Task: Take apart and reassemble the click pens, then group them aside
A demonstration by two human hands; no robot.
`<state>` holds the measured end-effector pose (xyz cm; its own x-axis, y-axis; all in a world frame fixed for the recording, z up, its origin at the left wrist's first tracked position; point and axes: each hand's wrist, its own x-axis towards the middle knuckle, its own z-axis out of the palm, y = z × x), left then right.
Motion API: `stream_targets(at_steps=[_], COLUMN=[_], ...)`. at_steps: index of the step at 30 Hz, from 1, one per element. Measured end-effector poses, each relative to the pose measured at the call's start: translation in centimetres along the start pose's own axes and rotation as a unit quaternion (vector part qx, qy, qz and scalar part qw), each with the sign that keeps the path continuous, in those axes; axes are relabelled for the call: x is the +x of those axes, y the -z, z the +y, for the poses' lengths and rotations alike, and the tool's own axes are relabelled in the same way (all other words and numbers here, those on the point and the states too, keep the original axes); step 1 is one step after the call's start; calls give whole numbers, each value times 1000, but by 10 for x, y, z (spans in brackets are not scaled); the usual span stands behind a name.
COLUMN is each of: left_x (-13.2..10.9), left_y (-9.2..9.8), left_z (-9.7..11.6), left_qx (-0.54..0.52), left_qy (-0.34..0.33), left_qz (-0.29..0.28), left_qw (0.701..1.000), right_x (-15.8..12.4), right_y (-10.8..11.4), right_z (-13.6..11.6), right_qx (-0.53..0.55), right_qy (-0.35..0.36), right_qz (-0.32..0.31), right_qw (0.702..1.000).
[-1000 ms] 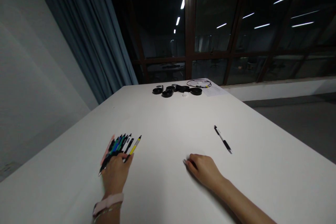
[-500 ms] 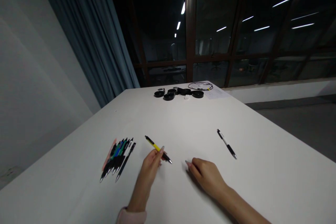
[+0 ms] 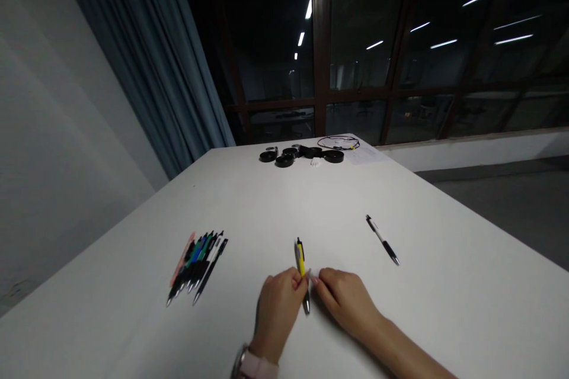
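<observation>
My left hand [image 3: 282, 295] is closed around a yellow and black pen [image 3: 301, 257], pinching it near its middle. The pen's silver tip points toward me and its clicker end points away. Just to the right, my right hand [image 3: 347, 296] rests on the table with curled fingers, its fingertips very near the pen and my left fingertips. Whether they touch is unclear, and the inside of that hand is hidden. On the left lies a row of several pens [image 3: 198, 266] in black, blue, green, white and pink. A white and black pen [image 3: 382, 240] lies alone at the right.
The white table [image 3: 249, 201] stretches away toward dark windows [image 3: 360, 23]. Several black round objects [image 3: 284, 161] are clustered at its far end, beside a coiled black cable [image 3: 338, 143] and paper sheets [image 3: 367, 156]. A blue curtain [image 3: 151, 53] hangs at the left wall.
My left hand has moved right with the yellow pen, bringing it beside my right hand. The pen has turned from slanting to nearly pointing straight at me. My right hand has hardly moved.
</observation>
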<state>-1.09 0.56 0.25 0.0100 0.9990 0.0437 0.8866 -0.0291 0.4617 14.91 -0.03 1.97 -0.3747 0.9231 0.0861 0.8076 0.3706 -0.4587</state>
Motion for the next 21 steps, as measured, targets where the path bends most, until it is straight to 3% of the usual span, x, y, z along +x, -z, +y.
stream_targets(at_steps=[7, 21], left_x=[1, 5], left_y=[0, 4], left_z=[4, -9], left_qx=[93, 137], left_qy=[-58, -51], left_qz=[19, 53], left_qw=[994, 988], right_x=[1, 0], right_y=[-2, -5], right_z=[2, -17], right_qx=[-35, -75], right_qy=[1, -10], right_qz=[-2, -36], right_qw=[999, 997])
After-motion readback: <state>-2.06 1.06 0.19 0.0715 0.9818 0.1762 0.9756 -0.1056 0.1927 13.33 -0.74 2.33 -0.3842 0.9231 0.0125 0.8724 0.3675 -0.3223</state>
